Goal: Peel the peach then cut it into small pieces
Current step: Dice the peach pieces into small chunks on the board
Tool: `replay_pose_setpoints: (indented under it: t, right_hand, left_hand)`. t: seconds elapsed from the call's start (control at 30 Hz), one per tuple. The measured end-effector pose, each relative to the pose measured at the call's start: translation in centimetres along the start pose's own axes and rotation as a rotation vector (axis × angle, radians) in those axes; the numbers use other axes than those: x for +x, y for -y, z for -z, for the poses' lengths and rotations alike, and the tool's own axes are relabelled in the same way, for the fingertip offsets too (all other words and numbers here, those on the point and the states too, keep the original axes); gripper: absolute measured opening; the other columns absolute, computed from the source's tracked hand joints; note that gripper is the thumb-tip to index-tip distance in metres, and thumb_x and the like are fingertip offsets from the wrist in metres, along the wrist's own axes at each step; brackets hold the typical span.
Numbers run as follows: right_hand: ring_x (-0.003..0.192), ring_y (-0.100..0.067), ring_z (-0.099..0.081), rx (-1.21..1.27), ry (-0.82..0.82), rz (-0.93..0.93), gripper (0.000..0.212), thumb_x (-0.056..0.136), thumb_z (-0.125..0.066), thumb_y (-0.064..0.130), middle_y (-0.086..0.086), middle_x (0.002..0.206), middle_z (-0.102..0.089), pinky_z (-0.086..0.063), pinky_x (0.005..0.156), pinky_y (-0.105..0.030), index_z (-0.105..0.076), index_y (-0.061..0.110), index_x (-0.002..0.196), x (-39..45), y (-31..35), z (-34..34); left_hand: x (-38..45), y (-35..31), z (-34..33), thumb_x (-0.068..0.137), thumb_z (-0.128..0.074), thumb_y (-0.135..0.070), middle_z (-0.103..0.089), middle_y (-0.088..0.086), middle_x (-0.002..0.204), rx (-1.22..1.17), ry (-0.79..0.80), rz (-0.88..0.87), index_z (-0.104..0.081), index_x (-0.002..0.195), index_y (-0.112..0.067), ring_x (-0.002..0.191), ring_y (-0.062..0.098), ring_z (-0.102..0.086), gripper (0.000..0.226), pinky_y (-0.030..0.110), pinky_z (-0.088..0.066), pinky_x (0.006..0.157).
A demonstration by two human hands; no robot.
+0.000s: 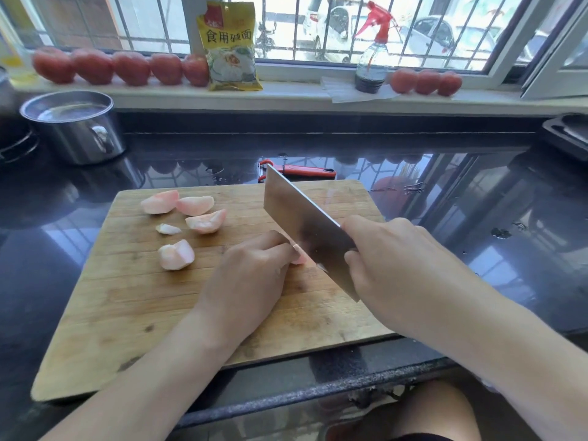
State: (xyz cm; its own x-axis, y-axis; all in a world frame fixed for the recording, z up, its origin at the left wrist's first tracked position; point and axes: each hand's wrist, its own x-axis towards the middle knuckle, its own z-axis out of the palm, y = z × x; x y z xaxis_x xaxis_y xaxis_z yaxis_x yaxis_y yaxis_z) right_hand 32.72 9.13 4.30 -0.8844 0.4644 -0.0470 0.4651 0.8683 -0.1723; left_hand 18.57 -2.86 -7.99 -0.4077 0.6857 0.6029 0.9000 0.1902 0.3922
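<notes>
Behind board (pixel 127 300), orange peeler (pixel 305 171).

You're facing a barred window (pixel 334 30), daylight pouring in, parked cars showing beyond. A pale sill (pixel 286 93) is running beneath it. The glossy black counter (pixel 477 218) is reflecting the bars and glare.

bare forearms (pixel 165 370), no sleeves, bare knee (pixel 436 412)
</notes>
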Motion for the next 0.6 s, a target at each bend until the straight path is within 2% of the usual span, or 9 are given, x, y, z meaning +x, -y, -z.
replay_pose_setpoints:
  t: [0.2,0.3,0.43,0.47,0.53,0.6]
  right_hand:
    - [0.068,-0.010,-0.042,0.001,0.037,0.014,0.015,0.100,-0.043,0.021,0.003,0.080,-0.046,-0.034,0.051,-0.031,-0.035,0.030,0.090,0.1,-0.1,-0.1]
    - [0.068,-0.017,-0.044,0.023,0.054,0.049,0.014,0.098,-0.046,0.022,0.005,0.078,-0.045,-0.041,0.057,-0.035,-0.038,0.033,0.093,1.4,0.3,-1.2]
    - [0.081,-0.022,-0.055,0.073,0.057,0.044,0.009,0.099,-0.047,0.024,0.001,0.091,-0.057,-0.052,0.068,-0.040,-0.053,0.028,0.103,3.2,0.6,-1.2]
    - [0.082,-0.023,-0.056,0.076,0.052,0.039,0.009,0.099,-0.047,0.024,0.000,0.093,-0.058,-0.052,0.069,-0.040,-0.054,0.026,0.104,3.1,0.4,-1.0]
    - [0.074,-0.019,-0.053,0.090,0.019,0.031,0.006,0.099,-0.046,0.025,0.002,0.086,-0.052,-0.043,0.058,-0.036,-0.049,0.024,0.094,2.4,-0.3,-0.4]
    - [0.066,-0.012,-0.046,0.084,-0.013,0.026,0.017,0.100,-0.044,0.025,0.006,0.079,-0.044,-0.034,0.051,-0.032,-0.038,0.027,0.084,1.4,-0.8,0.1]
  left_hand:
    - [0.0,0.1,0.1,0.090,-0.067,0.000,-0.074,-0.003,0.095,-0.008,0.011,0.017,-0.079,0.090,-0.016,0.080,0.025,-0.072,0.019,0.039,-0.059,0.064]
    - [0.1,0.1,0.1,0.091,-0.072,0.001,-0.074,-0.006,0.093,-0.020,0.020,0.022,-0.080,0.090,-0.017,0.083,0.023,-0.072,0.020,0.037,-0.058,0.064]
    - [0.0,0.1,0.2,0.092,-0.073,-0.001,-0.072,-0.005,0.092,-0.015,0.021,0.023,-0.079,0.090,-0.018,0.078,0.024,-0.071,0.018,0.039,-0.057,0.061]
    - [0.0,0.1,0.2,0.091,-0.072,-0.001,-0.072,-0.004,0.092,-0.012,0.028,0.025,-0.078,0.090,-0.018,0.078,0.024,-0.071,0.018,0.040,-0.057,0.061]
    - [-0.1,0.2,0.2,0.090,-0.072,0.000,-0.071,-0.002,0.090,0.007,0.042,0.036,-0.077,0.090,-0.017,0.078,0.024,-0.069,0.017,0.041,-0.057,0.061]
    - [0.0,0.3,0.0,0.091,-0.071,-0.001,-0.071,0.000,0.091,0.019,0.052,0.043,-0.076,0.089,-0.016,0.079,0.025,-0.068,0.015,0.042,-0.057,0.062]
